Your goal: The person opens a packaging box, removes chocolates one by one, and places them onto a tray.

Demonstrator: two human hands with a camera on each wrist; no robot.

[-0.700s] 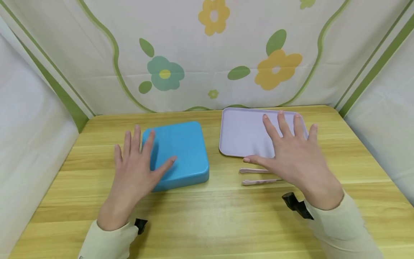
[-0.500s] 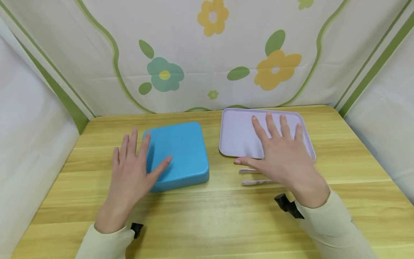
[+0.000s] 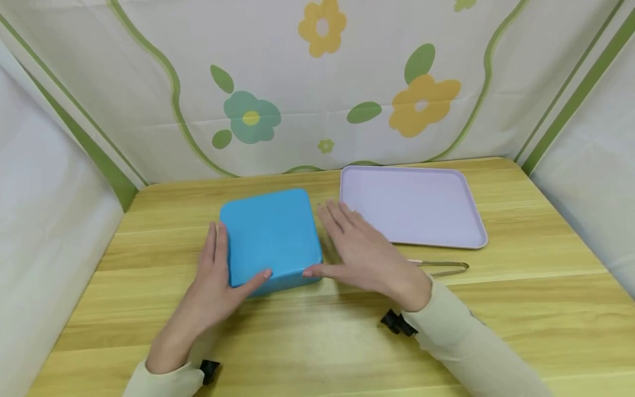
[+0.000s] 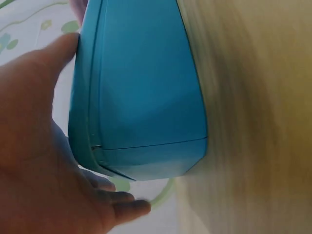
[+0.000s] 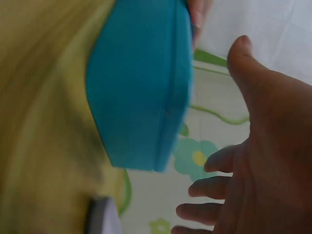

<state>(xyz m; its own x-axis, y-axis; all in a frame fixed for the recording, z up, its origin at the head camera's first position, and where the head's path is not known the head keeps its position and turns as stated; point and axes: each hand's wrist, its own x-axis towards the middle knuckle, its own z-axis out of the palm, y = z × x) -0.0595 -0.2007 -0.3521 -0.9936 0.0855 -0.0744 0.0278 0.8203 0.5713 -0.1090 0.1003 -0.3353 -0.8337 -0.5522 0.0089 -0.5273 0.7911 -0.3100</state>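
Observation:
A blue lidded box lies on the table, left of the middle. My left hand is at its left front corner, fingers along the left side and thumb at the front edge of the lid; in the left wrist view the thumb tip meets the lid. Near the right side of the box is my right hand, fingers extended and thumb toward the front right corner. A gap shows between this hand and the box in the right wrist view. Neither hand is curled round the box.
A flat lilac tray lies at the back right. Metal tongs lie in front of it, their pale tips hidden by my right hand. A flowered cloth hangs behind the wooden table.
My right hand has moved left, from over the tray and tongs to the right side of the box. My left hand has come down to the left side of the box.

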